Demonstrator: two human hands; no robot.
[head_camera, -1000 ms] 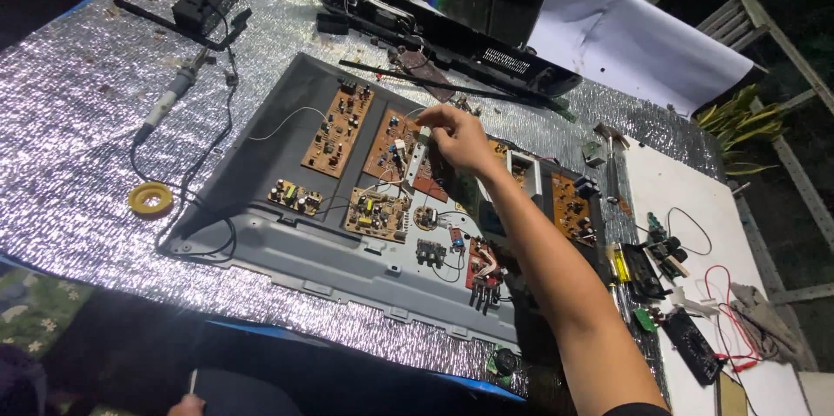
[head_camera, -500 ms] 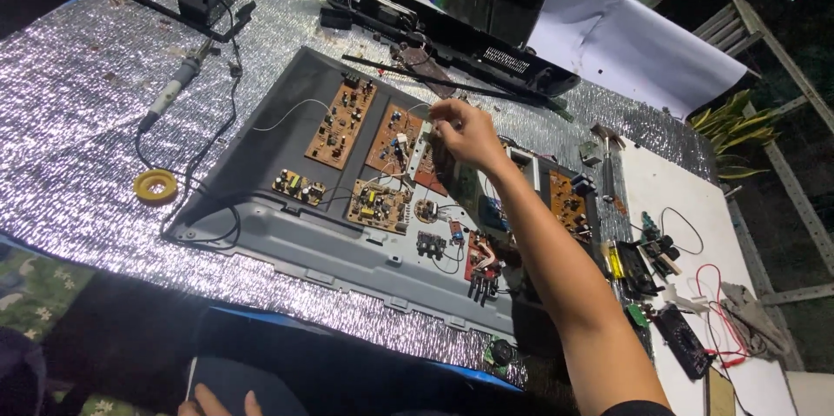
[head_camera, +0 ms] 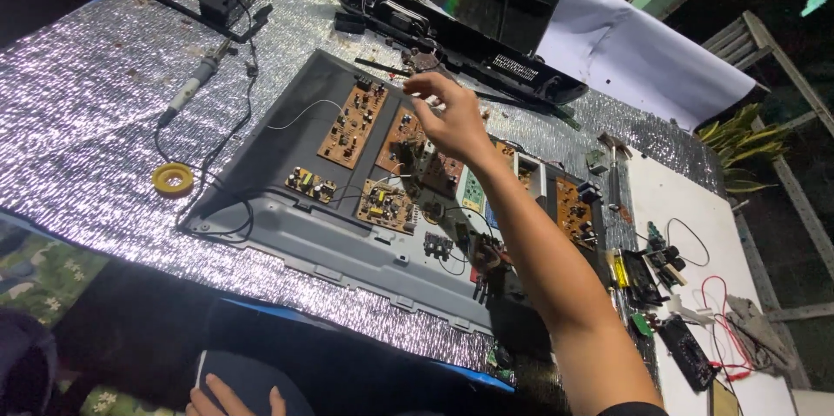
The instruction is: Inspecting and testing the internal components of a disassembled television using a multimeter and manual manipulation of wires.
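Head view: right hand (head_camera: 452,125) hovers with fingers loosely spread, gripping nothing, over brown circuit board (head_camera: 419,148) lying at its 7 o'clock, long axis 1-to-7; left hand (head_camera: 233,399), far off, rests flat at 6 o'clock.

My right arm reached far forward
Right hand (head_camera: 452,121) hovered with fingers loosely curled; left hand (head_camera: 230,400) lay low, fingers spread

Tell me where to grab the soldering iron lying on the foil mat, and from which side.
Grip the soldering iron by its pale handle, mid-length, coming from above with fingers across its long axis. It lies flat and diagonal on the foil mat, dark tip end pointing lower left toward the yellow solder roll, cord trailing from the upper end, so stay clear of both ends.
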